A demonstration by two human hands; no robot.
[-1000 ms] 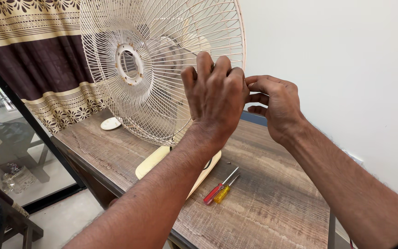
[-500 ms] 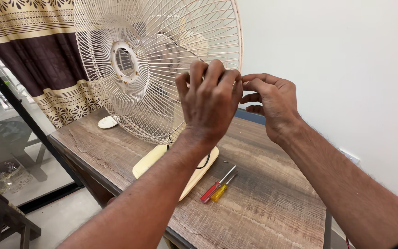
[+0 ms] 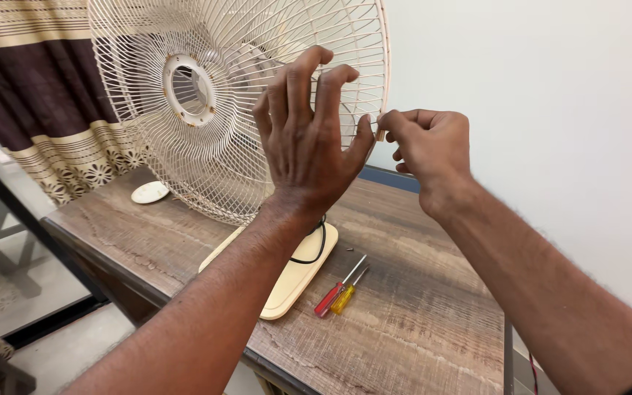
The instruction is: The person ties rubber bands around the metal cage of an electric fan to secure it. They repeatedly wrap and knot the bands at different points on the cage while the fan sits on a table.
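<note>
Fingers [image 3: 309,80] of the left hand [image 3: 305,143] are spread wide and released, palm flat toward the front of the fan guard [image 3: 257,44], grasping nothing; can't tell if the fingertips actually touch the wires. Right hand [image 3: 429,143] is clenched, thumb and forefinger pinched at the guard's right rim, on a small clip-like piece too small to make out. The guard is a cream wire cage with rust spots, round hub ring [image 3: 188,86] left of centre, standing upright over a cream oval fan base [image 3: 290,274]. A black cord [image 3: 321,245] loops on the base just behind the left wrist. Beside the base on the right lie two screwdrivers, touching side by side: red handle [image 3: 327,300] and yellow handle [image 3: 343,298], with a tiny dark speck, maybe a screw, near their tips. A small white round disc [image 3: 149,192] sits left of the guard. All on a wood-grain counter [image 3: 418,329] with a dark edge. White wall [image 3: 550,110] behind, brown and cream patterned curtain [image 3: 31,95] at left, glass and pale floor below it. Guard top is cut off by the frame, blades and motor are hard to see through the wires, and the neck is hidden by the left arm.
</note>
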